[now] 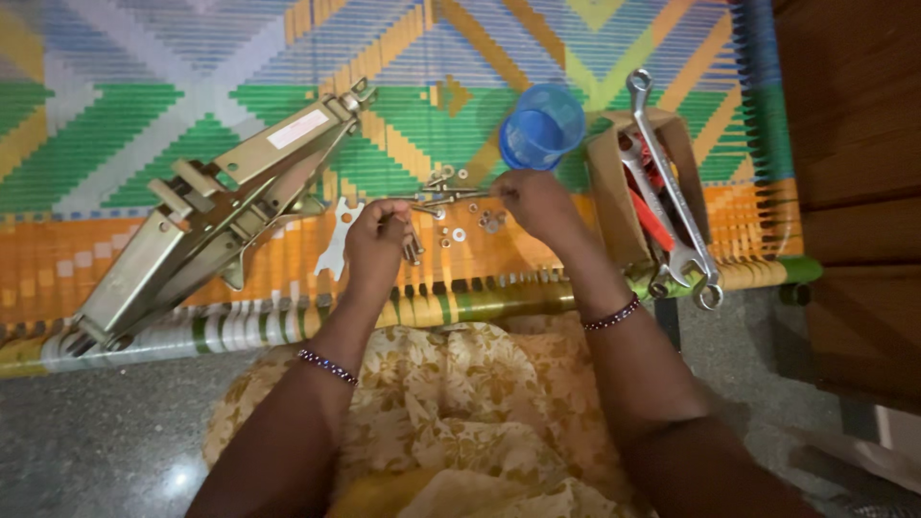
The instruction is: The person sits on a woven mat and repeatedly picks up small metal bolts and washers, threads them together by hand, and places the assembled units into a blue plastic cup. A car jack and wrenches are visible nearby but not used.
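My left hand (376, 242) and my right hand (533, 203) hold the two ends of a long thin metal rod (443, 198) level above a colourful woven cot (125, 115). The left fingers pinch its left end; the right fingertips grip the right end. Small washers and nuts (459, 233) lie scattered on the weave just under the rod. A flat white metal bracket (336, 240) lies beside my left hand.
A metal scissor jack (206, 216) lies diagonally at the left. A blue plastic cup (542, 125) stands behind my right hand. A cardboard box (614, 192) at the right holds several spanners (672, 182) and a red-handled tool. Grey stone floor is below the cot's edge.
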